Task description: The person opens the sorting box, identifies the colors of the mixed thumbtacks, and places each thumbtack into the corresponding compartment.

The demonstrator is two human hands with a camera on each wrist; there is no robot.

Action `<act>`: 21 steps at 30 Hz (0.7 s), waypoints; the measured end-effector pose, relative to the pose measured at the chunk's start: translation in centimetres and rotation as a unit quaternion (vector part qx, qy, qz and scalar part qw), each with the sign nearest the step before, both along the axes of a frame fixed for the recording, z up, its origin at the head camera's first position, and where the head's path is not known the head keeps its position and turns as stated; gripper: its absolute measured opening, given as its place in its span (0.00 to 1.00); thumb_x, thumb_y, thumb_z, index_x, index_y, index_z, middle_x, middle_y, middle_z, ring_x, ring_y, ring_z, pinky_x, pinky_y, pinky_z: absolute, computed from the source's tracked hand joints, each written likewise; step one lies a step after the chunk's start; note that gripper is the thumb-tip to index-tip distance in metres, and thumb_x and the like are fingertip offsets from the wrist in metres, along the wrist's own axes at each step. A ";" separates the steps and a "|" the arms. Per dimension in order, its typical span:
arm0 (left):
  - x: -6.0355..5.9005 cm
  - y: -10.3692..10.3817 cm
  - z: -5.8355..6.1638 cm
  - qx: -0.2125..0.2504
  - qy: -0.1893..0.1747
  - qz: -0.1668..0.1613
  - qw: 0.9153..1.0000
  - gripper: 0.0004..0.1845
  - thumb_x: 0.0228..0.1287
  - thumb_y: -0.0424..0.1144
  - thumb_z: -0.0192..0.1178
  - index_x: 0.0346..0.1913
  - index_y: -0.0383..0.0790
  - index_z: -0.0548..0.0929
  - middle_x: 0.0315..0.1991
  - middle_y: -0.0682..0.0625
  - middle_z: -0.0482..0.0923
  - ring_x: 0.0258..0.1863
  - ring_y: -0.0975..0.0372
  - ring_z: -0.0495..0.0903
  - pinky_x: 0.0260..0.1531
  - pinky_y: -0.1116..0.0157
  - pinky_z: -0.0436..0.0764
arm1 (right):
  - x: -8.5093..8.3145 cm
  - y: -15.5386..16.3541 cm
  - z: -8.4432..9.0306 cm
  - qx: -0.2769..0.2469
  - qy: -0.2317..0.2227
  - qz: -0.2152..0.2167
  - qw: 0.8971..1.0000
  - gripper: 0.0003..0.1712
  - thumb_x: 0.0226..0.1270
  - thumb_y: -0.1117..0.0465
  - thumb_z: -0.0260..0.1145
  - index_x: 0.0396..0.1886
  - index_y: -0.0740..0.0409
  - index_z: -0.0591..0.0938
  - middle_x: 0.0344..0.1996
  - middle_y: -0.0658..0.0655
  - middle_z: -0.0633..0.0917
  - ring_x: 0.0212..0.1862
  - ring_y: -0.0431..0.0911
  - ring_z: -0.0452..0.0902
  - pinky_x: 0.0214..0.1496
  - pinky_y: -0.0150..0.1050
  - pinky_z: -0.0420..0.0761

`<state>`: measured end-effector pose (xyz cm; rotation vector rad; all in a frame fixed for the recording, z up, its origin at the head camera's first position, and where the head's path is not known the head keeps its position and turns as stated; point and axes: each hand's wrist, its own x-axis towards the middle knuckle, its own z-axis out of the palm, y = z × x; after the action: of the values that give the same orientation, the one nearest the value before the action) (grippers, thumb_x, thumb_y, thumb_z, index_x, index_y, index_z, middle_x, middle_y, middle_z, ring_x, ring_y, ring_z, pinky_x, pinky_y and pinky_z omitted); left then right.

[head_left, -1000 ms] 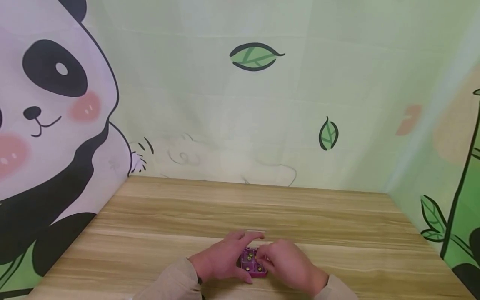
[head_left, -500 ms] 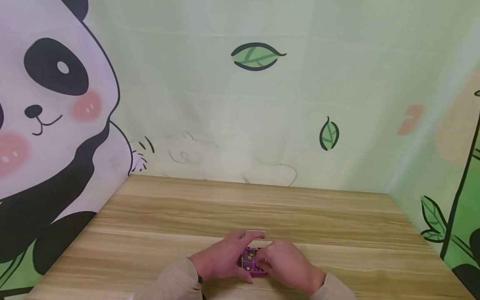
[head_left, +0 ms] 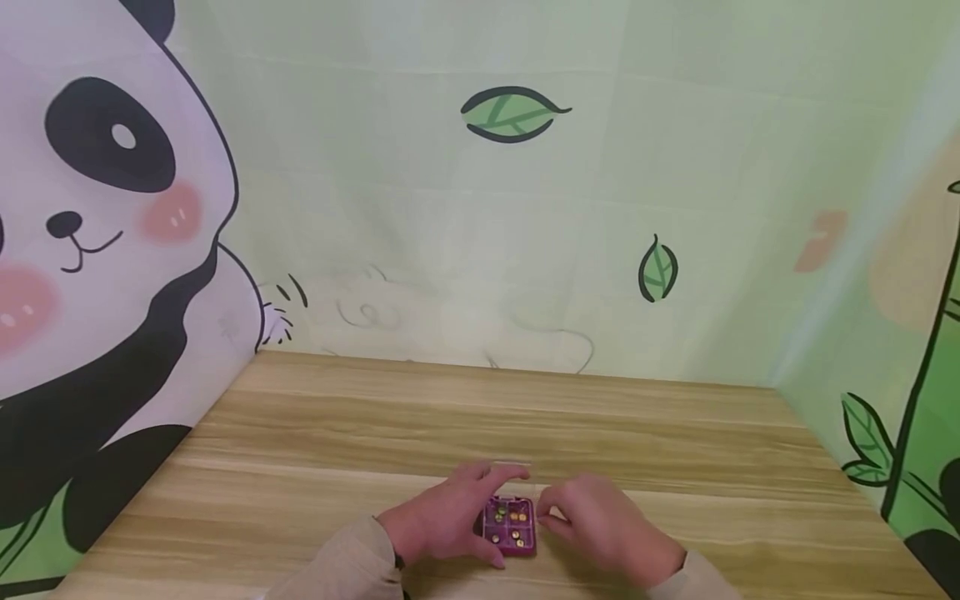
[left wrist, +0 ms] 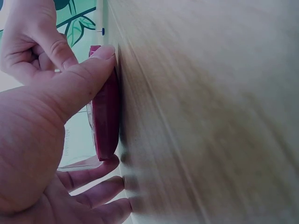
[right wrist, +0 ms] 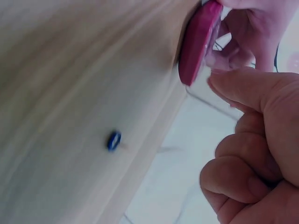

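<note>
A small purple case (head_left: 510, 546) with four compartments lies on the wooden table, its clear lid (head_left: 512, 463) raised at the back. Several tiny gold and greenish pieces (head_left: 518, 517) lie in the compartments. My left hand (head_left: 446, 512) holds the case from the left, thumb at the near side and fingers round the far side. To the right of the case is my right hand (head_left: 600, 525), fingers curled, thumb and index tips close together. A pale speck shows between those tips in the left wrist view; whether it is a held piece is unclear.
A small blue round item (right wrist: 113, 140) sits on the table near my right hand in the right wrist view. Wood-grain tabletop (head_left: 360, 417) extends to a printed cloth (head_left: 420, 208) with a panda and leaves, behind and at both sides.
My right hand has drawn back rightward out of the case's right compartments. Two pieces now show in the near right compartment, where one showed earlier. My left hand has kept its place.
</note>
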<state>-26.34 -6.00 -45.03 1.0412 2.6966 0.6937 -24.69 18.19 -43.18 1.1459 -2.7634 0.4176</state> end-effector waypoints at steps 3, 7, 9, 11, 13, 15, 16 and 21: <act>0.1 0.0 0.0 0.000 -0.002 0.003 1.000 0.55 0.48 0.57 0.78 0.78 0.66 0.57 0.71 0.42 0.69 0.71 0.49 0.67 0.66 0.46 0.76 | 0.2 0.8 0.3 0.008 0.001 -0.015 1.000 0.06 0.65 0.62 0.70 0.29 0.48 0.88 0.28 0.41 0.88 0.31 0.33 0.80 0.34 0.32 0.81; 0.1 0.0 0.0 -0.002 0.002 0.005 1.000 0.56 0.48 0.57 0.79 0.78 0.67 0.56 0.72 0.42 0.68 0.72 0.48 0.67 0.67 0.46 0.76 | 0.6 1.7 0.8 0.028 -0.011 -0.051 0.998 0.07 0.63 0.63 0.71 0.26 0.48 0.87 0.26 0.42 0.87 0.29 0.32 0.76 0.32 0.33 0.80; 0.1 0.1 0.0 -0.003 0.002 0.005 1.000 0.56 0.48 0.57 0.79 0.78 0.68 0.56 0.72 0.42 0.68 0.72 0.48 0.67 0.67 0.46 0.76 | 0.7 2.3 0.9 0.038 -0.030 -0.071 0.996 0.07 0.62 0.63 0.72 0.25 0.48 0.87 0.26 0.43 0.86 0.28 0.32 0.73 0.31 0.34 0.78; 0.1 0.1 0.0 -0.002 0.000 0.005 1.000 0.56 0.48 0.57 0.79 0.78 0.68 0.56 0.72 0.42 0.67 0.72 0.47 0.67 0.68 0.45 0.75 | 0.8 2.9 1.0 0.047 -0.048 -0.089 0.994 0.07 0.60 0.62 0.73 0.24 0.48 0.86 0.26 0.43 0.85 0.28 0.33 0.72 0.31 0.35 0.77; 0.2 0.1 0.1 -0.001 -0.002 0.006 1.000 0.56 0.48 0.57 0.79 0.78 0.67 0.56 0.72 0.42 0.67 0.72 0.47 0.67 0.67 0.45 0.75 | 0.8 3.6 1.0 0.057 -0.065 -0.100 0.991 0.07 0.59 0.61 0.75 0.24 0.48 0.86 0.26 0.43 0.84 0.29 0.34 0.72 0.32 0.36 0.77; 0.2 0.1 0.1 -0.001 -0.003 0.007 1.000 0.56 0.48 0.57 0.79 0.78 0.66 0.56 0.72 0.42 0.68 0.72 0.47 0.67 0.67 0.45 0.76 | 0.8 4.1 1.0 0.067 -0.073 -0.104 0.990 0.08 0.58 0.59 0.77 0.23 0.46 0.86 0.26 0.42 0.83 0.30 0.34 0.73 0.33 0.36 0.78; 0.3 0.1 0.1 -0.001 -0.003 0.007 1.000 0.56 0.48 0.56 0.79 0.78 0.66 0.56 0.72 0.42 0.68 0.72 0.47 0.67 0.67 0.45 0.76 | 0.8 4.4 1.0 0.069 -0.081 -0.104 0.989 0.08 0.58 0.59 0.77 0.23 0.46 0.85 0.25 0.42 0.83 0.30 0.34 0.72 0.34 0.36 0.77; 0.3 0.1 0.2 -0.003 0.001 0.005 1.000 0.56 0.48 0.56 0.79 0.78 0.65 0.57 0.72 0.42 0.68 0.72 0.47 0.68 0.67 0.45 0.76 | 0.8 5.2 0.7 0.061 -0.106 -0.087 0.989 0.09 0.58 0.58 0.78 0.22 0.45 0.85 0.22 0.38 0.79 0.25 0.33 0.66 0.30 0.32 0.72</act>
<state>-26.08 -5.89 -44.81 1.0279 2.7052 0.6874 -23.87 23.35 -42.46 0.9208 -3.0823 0.3741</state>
